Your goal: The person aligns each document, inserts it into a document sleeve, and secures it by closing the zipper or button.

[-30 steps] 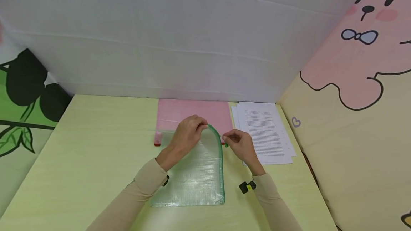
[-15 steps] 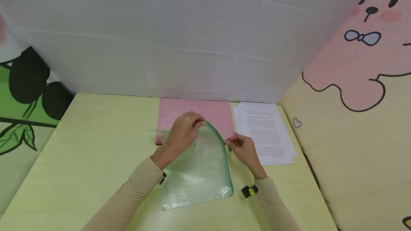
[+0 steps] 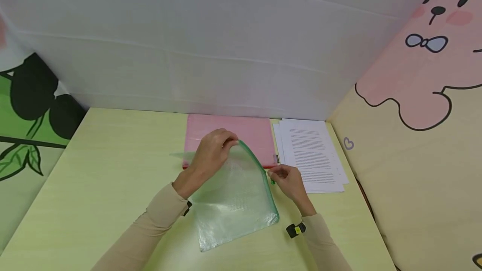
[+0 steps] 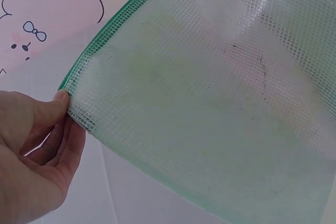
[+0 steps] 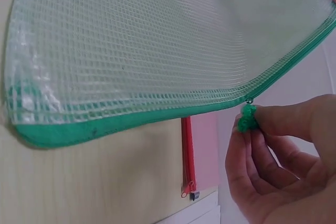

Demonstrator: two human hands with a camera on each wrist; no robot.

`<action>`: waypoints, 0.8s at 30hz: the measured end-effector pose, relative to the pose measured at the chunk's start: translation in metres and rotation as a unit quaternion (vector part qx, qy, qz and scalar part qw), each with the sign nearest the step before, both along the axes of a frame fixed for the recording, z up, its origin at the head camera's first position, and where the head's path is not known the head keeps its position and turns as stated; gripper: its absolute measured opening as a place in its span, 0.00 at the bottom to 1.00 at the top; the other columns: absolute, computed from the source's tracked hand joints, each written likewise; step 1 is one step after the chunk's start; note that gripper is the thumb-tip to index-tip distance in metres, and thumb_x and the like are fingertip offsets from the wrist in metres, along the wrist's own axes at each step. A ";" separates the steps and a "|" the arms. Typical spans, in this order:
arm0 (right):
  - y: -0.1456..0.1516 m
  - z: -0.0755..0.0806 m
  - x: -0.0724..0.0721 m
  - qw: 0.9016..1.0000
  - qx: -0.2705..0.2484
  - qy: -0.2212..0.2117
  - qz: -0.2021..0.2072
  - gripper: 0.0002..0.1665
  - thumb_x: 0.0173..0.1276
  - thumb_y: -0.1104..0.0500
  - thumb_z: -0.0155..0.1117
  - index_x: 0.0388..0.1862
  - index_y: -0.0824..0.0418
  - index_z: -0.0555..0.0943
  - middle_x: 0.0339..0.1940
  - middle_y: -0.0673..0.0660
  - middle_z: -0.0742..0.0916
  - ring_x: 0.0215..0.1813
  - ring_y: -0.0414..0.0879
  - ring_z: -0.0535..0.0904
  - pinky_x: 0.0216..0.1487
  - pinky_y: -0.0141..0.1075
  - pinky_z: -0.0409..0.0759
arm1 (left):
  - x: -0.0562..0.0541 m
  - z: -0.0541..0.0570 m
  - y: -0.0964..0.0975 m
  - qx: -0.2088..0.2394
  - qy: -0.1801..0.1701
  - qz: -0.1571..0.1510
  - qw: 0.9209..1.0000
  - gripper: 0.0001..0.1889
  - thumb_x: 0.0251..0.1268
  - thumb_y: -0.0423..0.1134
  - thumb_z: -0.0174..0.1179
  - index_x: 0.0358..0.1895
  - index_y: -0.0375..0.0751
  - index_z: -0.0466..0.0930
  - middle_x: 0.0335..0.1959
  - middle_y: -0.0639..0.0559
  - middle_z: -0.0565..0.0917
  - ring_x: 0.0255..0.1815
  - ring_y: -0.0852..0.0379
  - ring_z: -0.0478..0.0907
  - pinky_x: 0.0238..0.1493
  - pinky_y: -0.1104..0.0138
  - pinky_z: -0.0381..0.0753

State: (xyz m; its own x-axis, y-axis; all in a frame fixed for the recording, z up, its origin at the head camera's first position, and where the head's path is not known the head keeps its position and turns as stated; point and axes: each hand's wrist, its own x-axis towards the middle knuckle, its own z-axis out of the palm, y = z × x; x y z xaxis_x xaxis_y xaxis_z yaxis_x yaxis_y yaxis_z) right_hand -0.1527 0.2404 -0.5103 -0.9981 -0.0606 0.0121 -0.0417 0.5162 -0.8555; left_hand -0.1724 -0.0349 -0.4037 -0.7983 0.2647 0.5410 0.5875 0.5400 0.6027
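A see-through mesh zipper pouch (image 3: pixel 233 195) with a green zipper edge is lifted off the table by its far corner, its near end hanging low. My left hand (image 3: pixel 211 154) pinches that top corner between thumb and fingers, as the left wrist view of the hand (image 4: pixel 39 145) also shows. Along the green zipper (image 5: pixel 173 113), my right hand (image 3: pixel 289 181) pinches a small green zipper pull (image 5: pixel 248 118) between thumb and forefinger. The pull hangs from the slider partway along the edge.
A pink pouch (image 3: pixel 244 126) with a red zipper lies flat at the back of the table, partly behind my left hand. Right of it is a stack of printed paper sheets (image 3: pixel 312 154). A pale wall (image 3: pixel 241 53) rises behind the pale yellow table (image 3: pixel 113 170).
My right hand has moved down along the zipper with the pull. My left hand has shifted slightly left and up with its corner, and the pouch's lower end has swung right.
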 end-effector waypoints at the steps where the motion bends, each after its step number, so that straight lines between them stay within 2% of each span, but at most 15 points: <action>1: 0.001 -0.001 0.001 1.000 0.003 0.000 -0.001 0.03 0.68 0.65 0.72 0.35 0.65 0.88 0.32 0.56 0.90 0.34 0.47 0.85 0.35 0.30 0.80 | 0.000 0.001 -0.001 0.001 0.003 0.000 1.000 0.03 0.65 0.28 0.69 0.38 0.31 0.87 0.35 0.44 0.87 0.36 0.48 0.84 0.41 0.58 0.85; 10: 0.012 -0.011 0.012 1.000 0.017 -0.014 -0.015 0.04 0.66 0.65 0.73 0.34 0.66 0.87 0.30 0.55 0.89 0.33 0.49 0.86 0.34 0.30 0.82 | -0.002 0.007 -0.010 0.017 0.013 -0.001 1.000 0.03 0.65 0.27 0.68 0.38 0.30 0.86 0.34 0.43 0.86 0.36 0.48 0.84 0.39 0.58 0.85; 19: 0.019 -0.012 0.018 0.999 0.019 -0.034 -0.015 0.03 0.65 0.66 0.74 0.34 0.66 0.88 0.29 0.55 0.89 0.32 0.48 0.85 0.32 0.29 0.80 | -0.001 0.012 -0.017 0.022 0.012 0.002 1.000 0.03 0.65 0.27 0.68 0.39 0.31 0.87 0.35 0.42 0.86 0.36 0.48 0.83 0.39 0.59 0.85; 24: 0.023 -0.014 0.022 0.999 0.029 -0.031 -0.016 0.04 0.65 0.66 0.74 0.34 0.67 0.88 0.29 0.55 0.89 0.31 0.49 0.85 0.31 0.29 0.80 | -0.002 0.013 -0.020 0.023 0.018 0.006 1.000 0.04 0.64 0.27 0.69 0.39 0.30 0.87 0.35 0.43 0.86 0.36 0.49 0.83 0.39 0.59 0.85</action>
